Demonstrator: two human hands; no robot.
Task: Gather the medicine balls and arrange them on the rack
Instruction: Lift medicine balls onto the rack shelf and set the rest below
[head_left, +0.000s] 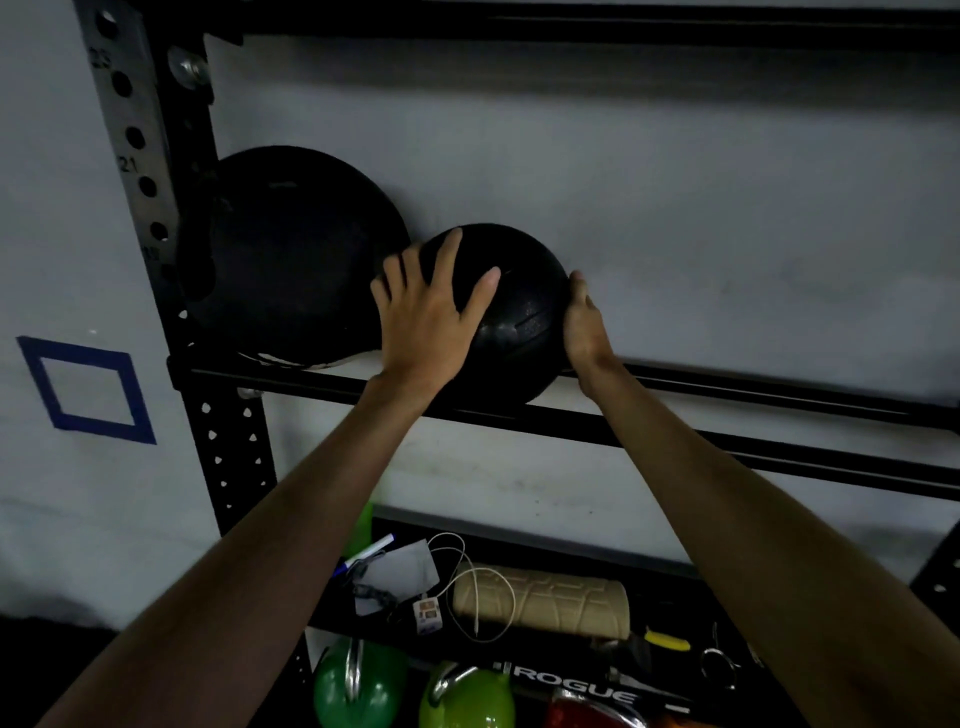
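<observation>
Lower shelf: green kettlebells, foam roller. Rack rails: small medicine ball, my left hand with fingers spread flat on it, my right hand against its other side, fingers hidden, perhaps cupping. Large medicine ball just beside, leftward.

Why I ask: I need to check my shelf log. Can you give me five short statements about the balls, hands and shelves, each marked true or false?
1. The left hand and the right hand both touch the smaller ball. True.
2. The smaller ball sits left of the larger ball. False: it sits to its right, close beside it.
3. The left hand's fingers lie spread and straight on the smaller ball. True.
4. The lower shelf holds a third medicine ball. False: a foam roller, a white cable and small items lie there.
5. The kettlebells at the bottom are blue. False: two are green.
</observation>
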